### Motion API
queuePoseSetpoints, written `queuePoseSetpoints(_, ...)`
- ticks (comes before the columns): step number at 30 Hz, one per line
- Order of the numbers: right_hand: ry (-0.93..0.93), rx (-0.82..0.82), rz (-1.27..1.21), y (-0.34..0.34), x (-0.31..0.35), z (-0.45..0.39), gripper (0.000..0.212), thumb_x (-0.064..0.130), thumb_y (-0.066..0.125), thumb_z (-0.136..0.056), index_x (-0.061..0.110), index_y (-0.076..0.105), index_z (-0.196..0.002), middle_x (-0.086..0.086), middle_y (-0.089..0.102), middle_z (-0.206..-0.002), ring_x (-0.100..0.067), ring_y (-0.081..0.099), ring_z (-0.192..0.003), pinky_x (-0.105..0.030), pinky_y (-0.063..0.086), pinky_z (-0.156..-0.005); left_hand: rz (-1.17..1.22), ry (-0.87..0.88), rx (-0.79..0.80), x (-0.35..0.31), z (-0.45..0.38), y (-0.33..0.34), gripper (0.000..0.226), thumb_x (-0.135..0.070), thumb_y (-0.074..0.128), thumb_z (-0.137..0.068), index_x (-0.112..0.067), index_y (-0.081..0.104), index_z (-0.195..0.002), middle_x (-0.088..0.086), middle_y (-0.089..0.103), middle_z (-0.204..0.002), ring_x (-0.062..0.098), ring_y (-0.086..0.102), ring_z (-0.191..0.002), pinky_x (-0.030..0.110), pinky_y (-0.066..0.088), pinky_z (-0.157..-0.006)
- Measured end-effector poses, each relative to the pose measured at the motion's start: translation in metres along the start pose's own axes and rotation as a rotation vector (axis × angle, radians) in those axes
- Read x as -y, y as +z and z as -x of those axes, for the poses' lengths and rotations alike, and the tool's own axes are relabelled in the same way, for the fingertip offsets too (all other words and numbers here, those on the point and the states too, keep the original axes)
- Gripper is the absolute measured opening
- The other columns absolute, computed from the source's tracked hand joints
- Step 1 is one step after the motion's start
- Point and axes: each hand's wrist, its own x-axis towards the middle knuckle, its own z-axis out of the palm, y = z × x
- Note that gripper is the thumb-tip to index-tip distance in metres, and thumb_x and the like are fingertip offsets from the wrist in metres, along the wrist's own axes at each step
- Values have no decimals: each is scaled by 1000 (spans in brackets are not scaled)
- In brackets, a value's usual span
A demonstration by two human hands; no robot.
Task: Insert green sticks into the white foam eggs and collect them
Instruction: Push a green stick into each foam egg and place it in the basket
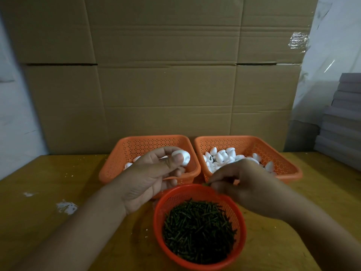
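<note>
Left hand point(150, 178) was raised palm-inward over the near edge of the left orange basket point(117, 159), thumb and fingertips pinching one white foam egg point(182, 157). Right hand point(242, 184) hovered over the far rim of the round red basket point(241, 231), fingers curled downward and pinched on what looked like a green stick point(206, 184) at the fingertips; detail blurred. The round basket held a heap of green sticks point(199, 231). Left basket held a few eggs point(129, 165); the right orange basket point(285, 165), just beside it, held many more point(222, 156). All three stood on a yellow wooden desk point(58, 177), with white foam crumbs point(66, 207) at left. Flattened cardboard point(166, 75) stood behind; grey stacked sheets point(343, 124) at right.
</note>
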Motion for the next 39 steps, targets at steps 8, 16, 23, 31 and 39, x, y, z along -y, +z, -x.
queuePoseSetpoints(8,-7,-320,-157,-5,5,0,14,18,74,-87,27,73,-77,9,70,-69,-10,66,-63,-40,59,-65,-212,47,28,2,2,3,28,-12,85,-70,-23,75,-94,13,73,-108,14,67,-78,24,58,-72)
queuePoseSetpoints(16,-43,-289,-132,-3,10,1,15,20,72,-89,27,69,-75,14,69,-69,-4,65,-63,-14,46,-58,-272,117,-8,-1,6,10,27,-19,85,-66,-24,75,-91,11,74,-110,8,69,-71,20,57,-67)
queuePoseSetpoints(23,-54,-249,-133,-1,17,3,18,16,72,-88,26,70,-73,17,67,-65,-1,62,-62,-12,42,-59,-319,149,-10,-1,7,11,28,-16,86,-67,-22,74,-92,11,75,-107,10,70,-76,20,55,-68)
queuePoseSetpoints(31,-57,-211,-93,2,20,4,22,20,68,-91,28,68,-71,11,65,-62,-3,57,-54,-13,39,-52,-416,229,-9,3,8,16,28,-17,86,-66,-23,74,-91,8,76,-105,26,71,-105,27,57,-92)
queuePoseSetpoints(39,-51,-181,-93,6,23,5,19,21,67,-92,21,71,-74,-5,62,-58,-3,44,-43,-15,32,-46,-501,294,-15,4,10,21,35,-16,86,-63,-12,70,-94,10,76,-100,31,71,-95,29,57,-87)
